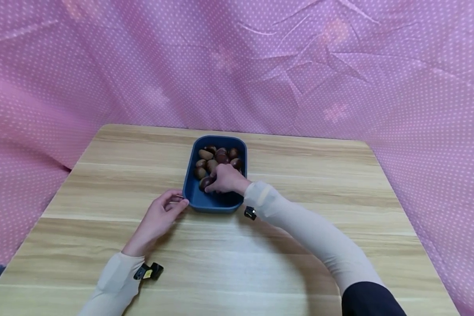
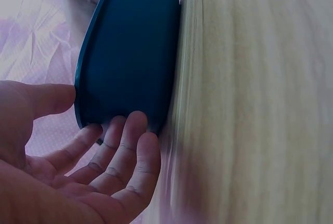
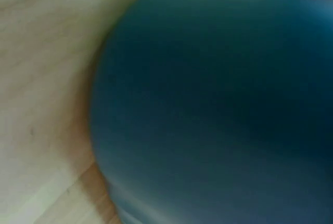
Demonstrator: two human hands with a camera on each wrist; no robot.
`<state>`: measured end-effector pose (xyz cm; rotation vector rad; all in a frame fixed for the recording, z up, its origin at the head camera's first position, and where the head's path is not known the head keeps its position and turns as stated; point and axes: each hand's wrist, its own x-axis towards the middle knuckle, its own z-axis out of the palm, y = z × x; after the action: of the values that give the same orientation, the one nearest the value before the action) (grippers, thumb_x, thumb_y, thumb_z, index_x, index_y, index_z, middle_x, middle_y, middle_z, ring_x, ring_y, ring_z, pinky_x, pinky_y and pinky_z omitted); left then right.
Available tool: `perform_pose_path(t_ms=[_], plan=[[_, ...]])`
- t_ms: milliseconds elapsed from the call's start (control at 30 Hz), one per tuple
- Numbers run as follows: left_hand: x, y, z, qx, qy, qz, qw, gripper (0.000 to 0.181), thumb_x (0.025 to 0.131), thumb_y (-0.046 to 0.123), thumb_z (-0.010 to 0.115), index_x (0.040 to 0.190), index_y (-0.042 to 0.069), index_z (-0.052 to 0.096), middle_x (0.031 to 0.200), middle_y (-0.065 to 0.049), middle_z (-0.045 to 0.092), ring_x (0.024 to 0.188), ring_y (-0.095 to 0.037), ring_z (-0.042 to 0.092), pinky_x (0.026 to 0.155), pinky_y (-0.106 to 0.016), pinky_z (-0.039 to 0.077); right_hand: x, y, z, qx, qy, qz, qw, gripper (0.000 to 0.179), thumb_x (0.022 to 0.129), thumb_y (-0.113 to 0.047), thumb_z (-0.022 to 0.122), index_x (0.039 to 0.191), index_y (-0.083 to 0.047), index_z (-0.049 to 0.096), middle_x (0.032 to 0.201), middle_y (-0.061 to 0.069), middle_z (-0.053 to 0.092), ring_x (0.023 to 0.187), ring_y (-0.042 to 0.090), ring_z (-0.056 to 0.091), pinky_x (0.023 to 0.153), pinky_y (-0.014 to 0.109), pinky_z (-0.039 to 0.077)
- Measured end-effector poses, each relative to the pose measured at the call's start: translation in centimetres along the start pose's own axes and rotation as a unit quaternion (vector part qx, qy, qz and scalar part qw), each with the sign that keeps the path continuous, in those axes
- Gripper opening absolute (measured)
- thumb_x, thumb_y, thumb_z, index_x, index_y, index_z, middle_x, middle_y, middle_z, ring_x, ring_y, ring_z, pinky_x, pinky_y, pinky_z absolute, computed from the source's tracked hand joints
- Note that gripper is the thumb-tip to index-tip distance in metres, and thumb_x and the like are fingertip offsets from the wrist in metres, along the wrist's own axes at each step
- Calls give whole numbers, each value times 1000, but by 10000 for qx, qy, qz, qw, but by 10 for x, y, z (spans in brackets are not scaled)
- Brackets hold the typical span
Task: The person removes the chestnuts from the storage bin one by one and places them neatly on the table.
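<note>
Blue tray set on wood-grained table; chestnuts gathered toward its far end; one nearer chestnut pinched by right hand; tray touched by left hand, fingers loosely bent.

Behind the left hand's fingers, at the wrist, a cream fabric sleeve carries a small black boxy device with a yellow patch. Behind the right hand's fingers are a matching cream sleeve and black device; farthest back, a black fabric sleeve.
</note>
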<state>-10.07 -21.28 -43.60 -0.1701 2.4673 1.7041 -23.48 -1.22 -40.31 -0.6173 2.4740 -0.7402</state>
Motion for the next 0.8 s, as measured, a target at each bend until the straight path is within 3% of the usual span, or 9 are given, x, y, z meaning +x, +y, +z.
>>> perform_pose_path(t_ms=[233,433,800], plan=[[0,-1,2,-123,10,46,9999,37,104,21,61,135,0,57,122,-20,63,107,-27,66,84,-25,56,4,3,5,-119,102,108,9998,39,88,-31,83,121,-14,71,88,1,73,75,12,68,70,26,54],[0,-2,2,-67,29,58,10000,37,104,22,61,135,1,57,122,-19,64,106,-26,66,83,-25,55,7,3,7,-522,217,23,9984,43,86,-37,84,122,-19,70,110,0,69,93,14,62,84,30,52],[-3,0,1,-40,15,9,10000,40,104,26,61,137,3,57,125,-18,63,104,-25,65,80,-26,54,9,6,7,-477,158,-14,9987,46,88,-39,81,127,-19,67,119,3,67,99,15,62,91,33,53]])
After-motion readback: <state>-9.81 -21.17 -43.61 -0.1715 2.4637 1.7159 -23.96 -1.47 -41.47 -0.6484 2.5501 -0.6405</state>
